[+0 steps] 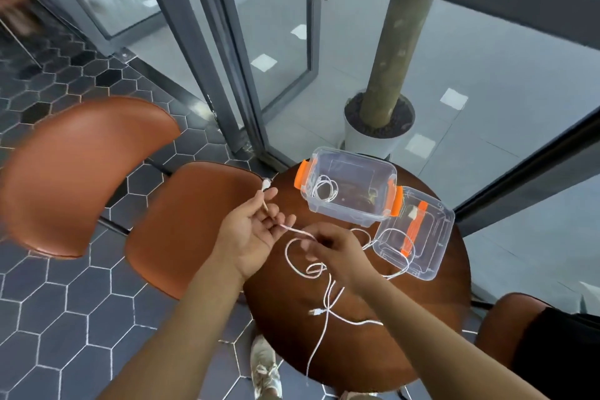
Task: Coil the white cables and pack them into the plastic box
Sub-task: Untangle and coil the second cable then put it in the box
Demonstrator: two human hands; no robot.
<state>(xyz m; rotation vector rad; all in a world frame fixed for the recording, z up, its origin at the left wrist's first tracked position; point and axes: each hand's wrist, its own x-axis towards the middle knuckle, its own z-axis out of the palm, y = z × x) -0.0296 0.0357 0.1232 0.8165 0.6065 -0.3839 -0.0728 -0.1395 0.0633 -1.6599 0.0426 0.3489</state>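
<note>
A clear plastic box [380,169] with orange latches stands at the far side of the round wooden table [431,318]. One coiled white cable [324,189] lies inside it. My left hand [250,230] holds one end of a loose white cable [297,261], the plug sticking out past my fingers. My right hand [334,253] pinches the same cable a short way along. The rest of it lies in loose loops on the table and hangs over the near edge.
The box's clear lid [418,234] with an orange strip lies right of the box. Brown chairs [181,221] stand left of the table, another [506,325] at the right. A potted trunk [380,127] and glass walls are behind.
</note>
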